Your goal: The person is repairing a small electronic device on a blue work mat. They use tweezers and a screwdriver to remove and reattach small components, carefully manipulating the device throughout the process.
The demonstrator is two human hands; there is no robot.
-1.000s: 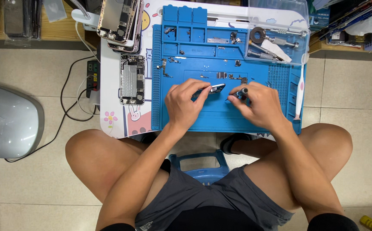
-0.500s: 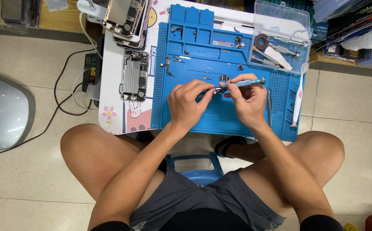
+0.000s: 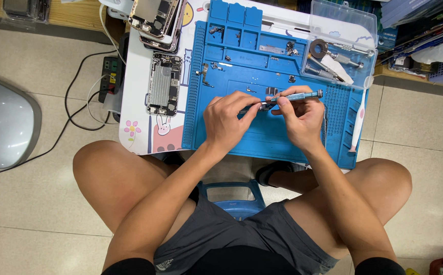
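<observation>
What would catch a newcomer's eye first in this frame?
First the two hands meeting over the bright blue work mat at the middle: the right hand holds a slim blue screwdriver with its tip at a small dark part pinched by the left hand. Next, the opened phone with its insides bare, lying left of the mat on the white table. A clear plastic tool case sits at the mat's upper right.
</observation>
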